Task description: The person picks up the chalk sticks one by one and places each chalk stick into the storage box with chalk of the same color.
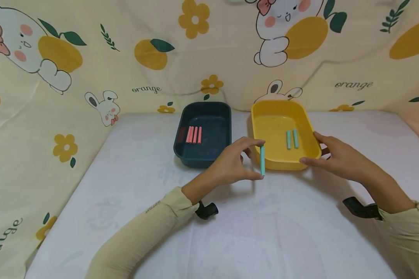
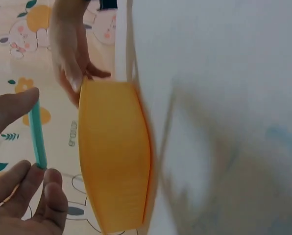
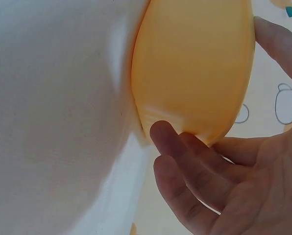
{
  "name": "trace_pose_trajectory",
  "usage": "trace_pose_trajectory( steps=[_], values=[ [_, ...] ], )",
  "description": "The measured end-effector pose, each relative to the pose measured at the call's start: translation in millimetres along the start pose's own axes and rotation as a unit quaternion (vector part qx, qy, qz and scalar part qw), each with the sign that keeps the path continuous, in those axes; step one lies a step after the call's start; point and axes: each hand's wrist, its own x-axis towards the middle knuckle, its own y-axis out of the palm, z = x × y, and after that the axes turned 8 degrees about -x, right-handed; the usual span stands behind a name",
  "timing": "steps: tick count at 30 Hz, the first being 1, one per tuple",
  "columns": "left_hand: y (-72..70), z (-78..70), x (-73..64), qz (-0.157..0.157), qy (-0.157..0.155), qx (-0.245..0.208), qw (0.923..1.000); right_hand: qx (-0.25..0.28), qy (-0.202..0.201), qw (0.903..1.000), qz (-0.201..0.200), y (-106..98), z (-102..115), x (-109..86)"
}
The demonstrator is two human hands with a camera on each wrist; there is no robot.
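Observation:
My left hand [image 1: 232,162] pinches a teal chalk stick [image 1: 262,161] by its two ends, between thumb and fingertips. In the head view the stick stands upright in front of the near left part of the yellow bin [image 1: 283,166]. Two more teal chalk sticks [image 1: 288,139] lie side by side inside that bin. At the bin's near right corner my right hand [image 1: 342,157] holds the rim, thumb on the front and a finger along the right side. The right wrist view shows its other fingers [image 3: 168,139] loosely bent beside the bin's wall.
Left of the yellow bin stands a dark blue bin [image 1: 204,161], with several pink chalk sticks [image 1: 194,135] lying in a row inside it. Both bins are on a white-covered table [image 1: 237,236], close to a patterned cloth [image 1: 108,69] hanging behind.

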Motion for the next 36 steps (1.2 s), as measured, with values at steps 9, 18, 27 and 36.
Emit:
trace_pose_trajectory(
  steps=[9,18,27,36],
  values=[
    [-4.0,-4.6,31.9,-0.010,-0.016,-0.020,0.9996,0.002,-0.006,1.0000,-0.004,0,0,1.1],
    [-9.8,-3.8,72.2,0.004,-0.023,0.026,0.9994,0.000,0.003,1.0000,0.000,-1,-2,0.6],
    [-10.2,10.7,99.6,0.036,0.012,0.060,0.9975,-0.001,0.002,1.0000,0.002,0,-3,0.2],
    [-9.8,15.3,130.0,0.089,-0.002,0.165,0.9823,0.002,-0.003,1.0000,-0.002,-1,-1,0.1]
  ],
)
